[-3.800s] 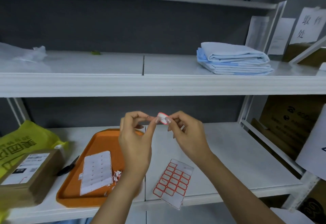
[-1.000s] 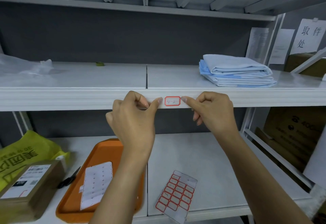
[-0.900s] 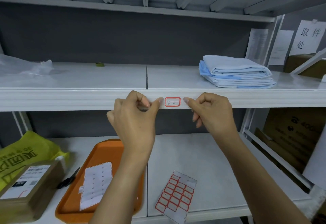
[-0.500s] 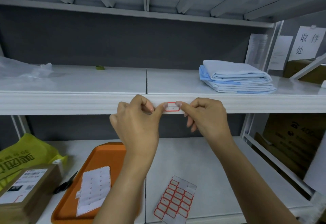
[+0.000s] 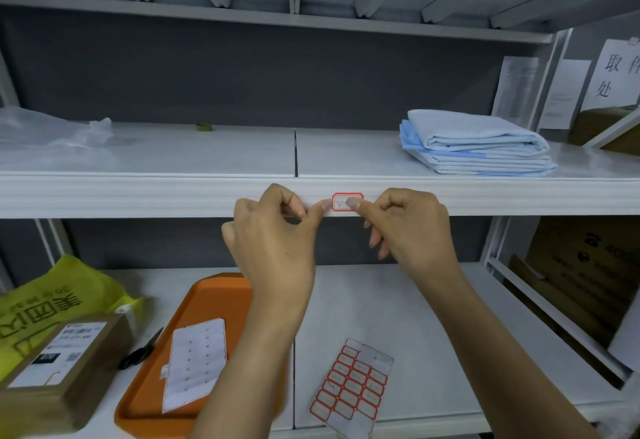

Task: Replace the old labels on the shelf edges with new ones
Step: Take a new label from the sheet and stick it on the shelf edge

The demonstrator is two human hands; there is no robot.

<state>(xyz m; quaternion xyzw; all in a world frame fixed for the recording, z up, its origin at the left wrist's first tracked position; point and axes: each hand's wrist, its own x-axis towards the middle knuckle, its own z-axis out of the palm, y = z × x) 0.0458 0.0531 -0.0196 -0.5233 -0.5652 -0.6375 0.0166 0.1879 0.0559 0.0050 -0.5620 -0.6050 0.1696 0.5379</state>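
Fingertips (image 5: 354, 202) working: the right hand (image 5: 412, 234) presses one straight finger onto the red-bordered label (image 5: 339, 202), the left hand (image 5: 273, 248) lays a straight thumb at its left end, others curled, gripping nothing. Upper shelf edge (image 5: 138, 196) carries that label, just right of centre; the spare label sheet (image 5: 349, 386) lies at the lower shelf's (image 5: 450, 317) front edge. Danger: uneven pressure on this ribbed edge could leave a corner lifting. Label handwriting is unreadably small; the wall notice (image 5: 616, 75) seems to read 取件处.
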